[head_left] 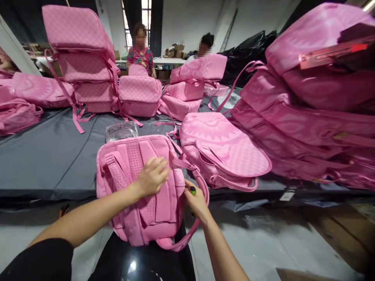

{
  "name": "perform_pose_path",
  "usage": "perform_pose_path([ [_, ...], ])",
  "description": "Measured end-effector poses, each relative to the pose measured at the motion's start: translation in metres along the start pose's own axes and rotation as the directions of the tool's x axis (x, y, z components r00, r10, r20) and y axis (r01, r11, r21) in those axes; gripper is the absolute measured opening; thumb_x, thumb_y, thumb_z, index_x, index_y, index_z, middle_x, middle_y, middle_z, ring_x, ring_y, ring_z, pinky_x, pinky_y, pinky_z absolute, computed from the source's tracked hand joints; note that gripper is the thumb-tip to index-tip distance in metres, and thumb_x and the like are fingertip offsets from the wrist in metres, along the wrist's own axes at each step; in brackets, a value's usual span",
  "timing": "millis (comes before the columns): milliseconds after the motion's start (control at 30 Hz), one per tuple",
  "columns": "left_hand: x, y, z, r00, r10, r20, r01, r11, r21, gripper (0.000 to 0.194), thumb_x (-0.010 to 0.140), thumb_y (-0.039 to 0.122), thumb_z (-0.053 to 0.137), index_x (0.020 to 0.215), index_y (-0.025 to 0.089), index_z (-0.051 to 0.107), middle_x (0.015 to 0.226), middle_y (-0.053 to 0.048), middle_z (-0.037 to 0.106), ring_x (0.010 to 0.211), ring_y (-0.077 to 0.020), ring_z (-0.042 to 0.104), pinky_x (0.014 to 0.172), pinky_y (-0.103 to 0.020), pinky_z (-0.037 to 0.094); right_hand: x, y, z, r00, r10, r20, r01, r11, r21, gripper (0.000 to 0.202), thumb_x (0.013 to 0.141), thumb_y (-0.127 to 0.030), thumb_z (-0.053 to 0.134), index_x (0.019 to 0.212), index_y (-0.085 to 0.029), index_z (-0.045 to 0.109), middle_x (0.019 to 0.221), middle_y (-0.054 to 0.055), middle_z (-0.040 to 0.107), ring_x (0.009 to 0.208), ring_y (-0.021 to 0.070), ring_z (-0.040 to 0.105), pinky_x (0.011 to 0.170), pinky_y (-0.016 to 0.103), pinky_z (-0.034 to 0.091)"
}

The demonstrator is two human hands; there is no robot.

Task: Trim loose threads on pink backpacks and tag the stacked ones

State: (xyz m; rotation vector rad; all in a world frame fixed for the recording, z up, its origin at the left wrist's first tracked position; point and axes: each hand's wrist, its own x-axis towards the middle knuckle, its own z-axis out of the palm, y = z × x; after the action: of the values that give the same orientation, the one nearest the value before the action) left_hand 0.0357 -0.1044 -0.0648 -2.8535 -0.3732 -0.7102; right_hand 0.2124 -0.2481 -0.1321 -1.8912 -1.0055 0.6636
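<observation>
A pink backpack (166,195) lies across my lap and the table's edge, its back panel and shoulder straps facing up. On that padded panel rests my left hand (154,175), palm down with fingers loosely bent and slightly blurred. At the backpack's right side, inside the loop of a strap, my right hand (196,199) is closed around a small green tool with a black end (192,190). Its fingertips touch the side seam, and the tool's working end is hidden. Just right of it, another pink backpack (225,148) lies front side up.
Stacked pink backpacks (88,66) stand at the back left, with more piles (187,89) in the middle. A tall heap (316,101) fills the right. A clear plastic bag (121,130) lies behind my backpack on the dark-covered table (38,156). Two people are beyond the table.
</observation>
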Motion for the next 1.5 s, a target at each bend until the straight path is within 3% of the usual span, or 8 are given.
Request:
perform_pose_path([
  [133, 0.064, -0.03, 0.005, 0.959, 0.08, 0.272, -0.102, 0.993, 0.065, 0.032, 0.095, 0.038, 0.051, 0.094, 0.01, 0.069, 0.091, -0.014, 0.067, 0.089, -0.0257, 0.059, 0.089, -0.045, 0.038, -0.005, 0.004, 0.001, 0.999, -0.04, 0.01, 0.039, 0.995, 0.09, 0.052, 0.078, -0.044, 0.056, 0.12, -0.014, 0.064, 0.107, 0.01, 0.073, 0.096, 0.0236, 0.067, 0.084, 0.033, 0.052],
  [267, 0.074, -0.035, -0.001, 0.894, 0.239, 0.378, -0.248, 0.968, -0.025, 0.039, 0.093, 0.048, 0.055, 0.083, 0.013, 0.07, 0.081, -0.011, 0.067, 0.078, -0.0213, 0.057, 0.076, -0.037, 0.034, -0.01, -0.002, 0.002, 0.997, 0.016, -0.078, -0.011, 0.998, 0.054, 0.035, 0.08, -0.045, 0.054, 0.094, -0.015, 0.067, 0.077, 0.005, 0.068, 0.071, 0.0199, 0.061, 0.07, 0.03, 0.047],
  [400, 0.062, -0.044, -0.02, 0.87, 0.362, 0.335, -0.341, 0.932, -0.123, 0.044, 0.097, 0.051, 0.044, 0.086, 0.017, 0.069, 0.084, -0.005, 0.068, 0.083, -0.0193, 0.054, 0.081, -0.036, 0.031, -0.021, -0.022, -0.012, 0.999, 0.01, -0.046, -0.008, 0.998, 0.058, 0.031, 0.08, -0.049, 0.057, 0.075, -0.018, 0.06, 0.064, 0.0, 0.058, 0.06, 0.0146, 0.049, 0.057, 0.025, 0.036],
  [667, 0.079, -0.105, -0.007, 0.944, 0.143, 0.298, -0.194, 0.969, 0.151, 0.046, 0.095, 0.055, 0.045, 0.086, 0.019, 0.072, 0.092, -0.006, 0.068, 0.102, -0.0238, 0.049, 0.108, -0.051, 0.02, -0.017, -0.014, -0.013, 0.995, 0.096, -0.037, -0.099, 0.992, -0.077, 0.03, 0.079, -0.048, 0.051, 0.079, -0.019, 0.059, 0.065, 0.003, 0.059, 0.06, 0.0171, 0.051, 0.057, 0.027, 0.033],
  [933, 0.074, -0.039, 0.031, 0.884, 0.271, 0.38, -0.212, 0.959, -0.19, 0.048, 0.093, 0.057, 0.048, 0.08, 0.017, 0.071, 0.082, -0.005, 0.067, 0.093, -0.0223, 0.05, 0.101, -0.048, 0.027, -0.008, -0.007, -0.008, 0.988, 0.136, -0.078, -0.151, 0.963, -0.225, 0.02, 0.08, -0.04, 0.05, 0.076, -0.022, 0.057, 0.066, 0.003, 0.062, 0.06, 0.0184, 0.054, 0.057, 0.027, 0.031],
  [1200, 0.096, -0.118, 0.011, 0.959, 0.146, 0.242, -0.169, 0.983, 0.077, 0.05, 0.097, 0.056, 0.041, 0.087, 0.013, 0.065, 0.106, -0.006, 0.059, 0.116, -0.0231, 0.038, 0.114, -0.057, 0.008, -0.006, -0.002, -0.008, 0.989, 0.112, -0.098, -0.134, 0.956, -0.26, 0.023, 0.082, -0.042, 0.051, 0.069, -0.023, 0.054, 0.06, 0.002, 0.059, 0.058, 0.0193, 0.054, 0.056, 0.028, 0.032],
  [1333, 0.078, -0.082, 0.01, 0.947, 0.197, 0.252, -0.211, 0.977, 0.03, 0.052, 0.088, 0.066, 0.051, 0.09, 0.016, 0.065, 0.111, -0.009, 0.06, 0.113, -0.0271, 0.044, 0.109, -0.055, 0.02, -0.012, -0.014, -0.015, 0.987, 0.112, -0.114, -0.135, 0.968, -0.211, 0.029, 0.083, -0.046, 0.053, 0.083, -0.02, 0.064, 0.075, 0.007, 0.069, 0.069, 0.0233, 0.063, 0.062, 0.031, 0.04],
  [1500, 0.062, -0.032, 0.02, 0.887, 0.251, 0.387, -0.235, 0.968, -0.088, 0.05, 0.077, 0.063, 0.067, 0.093, 0.016, 0.067, 0.089, -0.008, 0.063, 0.095, -0.0267, 0.053, 0.099, -0.048, 0.035, -0.034, -0.039, -0.034, 0.924, -0.069, -0.377, 0.064, 0.998, -0.025, 0.066, 0.085, -0.073, 0.046, 0.111, -0.017, 0.066, 0.091, 0.011, 0.072, 0.081, 0.0253, 0.068, 0.071, 0.036, 0.052],
])
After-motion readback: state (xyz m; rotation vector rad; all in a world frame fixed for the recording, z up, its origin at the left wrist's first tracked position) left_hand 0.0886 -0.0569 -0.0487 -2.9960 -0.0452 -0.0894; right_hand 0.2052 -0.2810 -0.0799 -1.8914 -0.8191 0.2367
